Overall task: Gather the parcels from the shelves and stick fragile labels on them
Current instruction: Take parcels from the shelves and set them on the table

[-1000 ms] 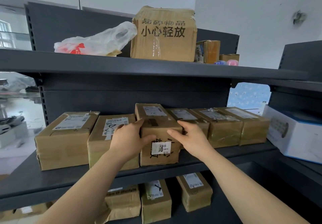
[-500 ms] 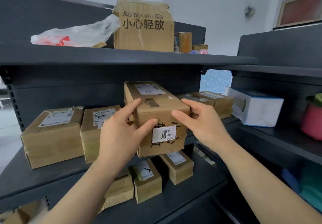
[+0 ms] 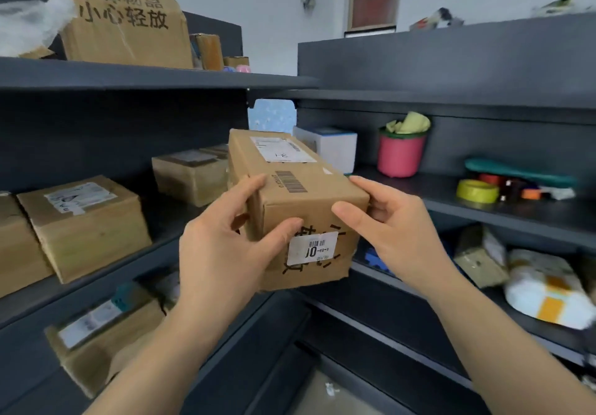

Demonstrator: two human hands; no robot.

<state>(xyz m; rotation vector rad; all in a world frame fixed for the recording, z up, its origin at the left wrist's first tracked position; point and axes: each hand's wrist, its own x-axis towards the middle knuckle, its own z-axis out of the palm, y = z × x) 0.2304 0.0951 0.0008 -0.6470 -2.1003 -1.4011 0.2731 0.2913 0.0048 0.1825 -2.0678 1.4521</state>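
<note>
Parcel (image 3: 300, 203) aloft now (between both hands (image 3: 222, 253) (image 3: 398, 237))

Parcel off shelf
Parcel (image 3: 300, 208) lifted clear of middle shelf (image 3: 154, 247), now in air btwn left hand (image 3: 222, 253) & right hand (image 3: 396, 230); view swung right.

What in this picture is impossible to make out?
Head view:
- Shipping label on the parcel: the text is too small to read.
- Black print on the parcel's front: partly covered by the white sticker and the thumbs of the left hand and right hand.
- Parcel's underside: turned away from the camera.
- Plastic bag: cut off by the left edge.
- Lower-left box: blurred.
</note>
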